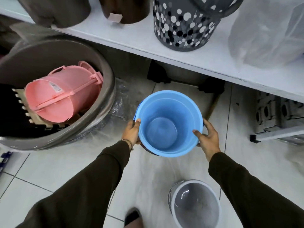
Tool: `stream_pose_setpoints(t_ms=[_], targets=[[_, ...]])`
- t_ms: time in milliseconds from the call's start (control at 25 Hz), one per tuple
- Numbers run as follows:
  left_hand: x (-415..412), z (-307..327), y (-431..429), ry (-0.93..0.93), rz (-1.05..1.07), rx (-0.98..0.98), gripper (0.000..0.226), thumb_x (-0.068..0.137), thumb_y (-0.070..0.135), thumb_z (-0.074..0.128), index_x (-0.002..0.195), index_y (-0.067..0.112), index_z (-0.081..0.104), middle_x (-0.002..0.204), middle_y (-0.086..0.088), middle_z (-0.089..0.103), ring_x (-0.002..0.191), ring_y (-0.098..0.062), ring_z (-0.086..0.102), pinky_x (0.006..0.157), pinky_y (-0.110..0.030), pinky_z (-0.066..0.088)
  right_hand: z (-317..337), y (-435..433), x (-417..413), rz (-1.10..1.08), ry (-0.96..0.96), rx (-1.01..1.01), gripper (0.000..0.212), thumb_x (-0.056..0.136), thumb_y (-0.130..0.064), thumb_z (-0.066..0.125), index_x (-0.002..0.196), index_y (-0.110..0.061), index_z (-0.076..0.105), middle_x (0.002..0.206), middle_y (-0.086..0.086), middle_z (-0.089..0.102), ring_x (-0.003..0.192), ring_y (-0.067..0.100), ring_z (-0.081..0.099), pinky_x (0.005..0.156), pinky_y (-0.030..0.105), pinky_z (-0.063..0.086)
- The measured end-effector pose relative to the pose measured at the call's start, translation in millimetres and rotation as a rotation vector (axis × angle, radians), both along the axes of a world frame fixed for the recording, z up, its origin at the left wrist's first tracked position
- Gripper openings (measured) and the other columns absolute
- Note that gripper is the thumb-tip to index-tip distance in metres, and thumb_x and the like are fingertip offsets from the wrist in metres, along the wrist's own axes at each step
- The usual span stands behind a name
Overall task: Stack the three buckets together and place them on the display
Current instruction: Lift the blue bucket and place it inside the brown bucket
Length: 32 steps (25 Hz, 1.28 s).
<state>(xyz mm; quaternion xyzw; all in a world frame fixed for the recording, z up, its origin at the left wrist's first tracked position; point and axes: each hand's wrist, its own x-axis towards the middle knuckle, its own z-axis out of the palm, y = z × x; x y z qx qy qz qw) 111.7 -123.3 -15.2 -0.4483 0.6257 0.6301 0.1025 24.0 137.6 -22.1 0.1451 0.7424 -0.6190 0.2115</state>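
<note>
A light blue bucket (169,122) is held upright above the tiled floor, its mouth facing me. A second rim shows just inside it, so it looks nested with another blue bucket. My left hand (132,131) grips its left rim and my right hand (207,137) grips its right rim, thumb over the edge. A grey translucent bucket with a white rim (195,203) stands on the floor below my right arm. The white display shelf (131,37) runs across the top.
A large grey tub (105,76) at left holds a pink bucket (62,96) lying on its side and foam mats. On the shelf stand brown bins, a dotted grey basket (184,28) and a plastic-wrapped item. My shoe (133,218) is on the floor.
</note>
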Motion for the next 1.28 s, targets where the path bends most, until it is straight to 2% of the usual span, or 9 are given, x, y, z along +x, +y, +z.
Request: stream_pose_setpoints(t_ms=[160, 360, 440, 560, 720, 840, 960, 1160, 1280], targets=[[-2, 0, -2, 0.011, 0.002, -0.004, 0.028, 0.102, 0.041, 0.040, 0.127, 0.029, 0.041, 0.120, -0.008, 0.063, 0.070, -0.020, 0.065, 0.036, -0.022, 0.052, 6, -3, 0, -0.015, 0.068, 0.005, 0.064, 0.087, 0.003, 0.069, 0.137, -0.034, 0.053, 0.124, 0.009, 0.066, 0.101, 0.035, 0.070, 0.079, 0.051, 0.062], [1, -13, -9, -0.103, 0.013, 0.032, 0.044, 0.101, 0.023, 0.042, 0.142, 0.035, 0.031, 0.099, -0.002, 0.067, 0.068, -0.025, 0.064, 0.053, -0.033, 0.056, 1, -8, -9, 0.101, 0.001, 0.082, 0.067, 0.090, 0.010, 0.058, 0.146, -0.024, 0.044, 0.131, 0.008, 0.062, 0.100, 0.026, 0.070, 0.086, 0.050, 0.060], [2, -19, -8, -0.120, 0.024, 0.052, 0.052, 0.099, 0.010, 0.045, 0.145, 0.033, 0.034, 0.117, -0.006, 0.066, 0.087, -0.030, 0.067, 0.058, -0.039, 0.058, 0, -7, -12, 0.193, -0.098, 0.090, 0.073, 0.089, 0.011, 0.057, 0.152, -0.019, 0.035, 0.136, 0.002, 0.056, 0.099, 0.018, 0.067, 0.088, 0.043, 0.058], [1, -32, 4, -0.126, 0.048, 0.078, 0.063, 0.095, -0.006, 0.046, 0.149, 0.024, 0.036, 0.141, -0.011, 0.053, 0.120, -0.039, 0.058, 0.085, -0.055, 0.057, -2, -6, -11, 0.353, -0.203, 0.151, 0.079, 0.088, 0.012, 0.058, 0.156, -0.013, 0.026, 0.156, 0.003, 0.038, 0.129, 0.021, 0.050, 0.100, 0.039, 0.050], [7, -42, 15, -0.112, 0.108, 0.089, 0.060, 0.093, -0.007, 0.047, 0.147, 0.018, 0.041, 0.134, -0.009, 0.054, 0.127, -0.040, 0.053, 0.098, -0.051, 0.052, -5, 1, 3, 0.384, -0.212, 0.122, 0.078, 0.089, 0.015, 0.056, 0.156, -0.010, 0.026, 0.161, 0.002, 0.031, 0.147, 0.021, 0.033, 0.098, 0.024, 0.041], [31, -39, 23, 0.000, 0.051, -0.119, 0.053, 0.091, 0.002, 0.056, 0.141, 0.019, 0.051, 0.120, 0.002, 0.059, 0.120, -0.025, 0.058, 0.098, -0.035, 0.047, -14, 27, 25, 0.366, -0.241, 0.147, 0.079, 0.089, 0.017, 0.053, 0.156, -0.015, 0.026, 0.163, 0.002, 0.027, 0.149, 0.025, 0.029, 0.103, 0.028, 0.039], [75, -37, 51, 0.007, 0.049, -0.265, 0.046, 0.094, 0.011, 0.058, 0.139, 0.018, 0.052, 0.137, 0.000, 0.058, 0.126, -0.019, 0.053, 0.102, -0.027, 0.040, -26, 75, 63, 0.371, -0.301, 0.307, 0.079, 0.089, 0.011, 0.057, 0.156, -0.017, 0.027, 0.161, 0.007, 0.030, 0.147, 0.029, 0.032, 0.114, 0.032, 0.034], [165, -70, 146, -0.150, -0.087, -0.121, 0.041, 0.092, 0.005, 0.062, 0.132, 0.010, 0.059, 0.136, -0.012, 0.061, 0.126, -0.029, 0.057, 0.097, -0.023, 0.040, -59, 162, 148, 0.348, -0.423, 0.540, 0.077, 0.089, -0.003, 0.063, 0.156, -0.009, 0.025, 0.159, 0.014, 0.034, 0.143, 0.032, 0.038, 0.113, 0.034, 0.035], [197, -98, 205, -0.295, -0.227, 0.038, 0.051, 0.094, 0.018, 0.063, 0.142, 0.011, 0.048, 0.145, -0.014, 0.053, 0.132, -0.026, 0.052, 0.108, -0.029, 0.040, -88, 198, 194, 0.315, -0.497, 0.593, 0.075, 0.089, -0.003, 0.062, 0.154, -0.002, 0.024, 0.157, 0.019, 0.036, 0.141, 0.036, 0.040, 0.113, 0.037, 0.036]])
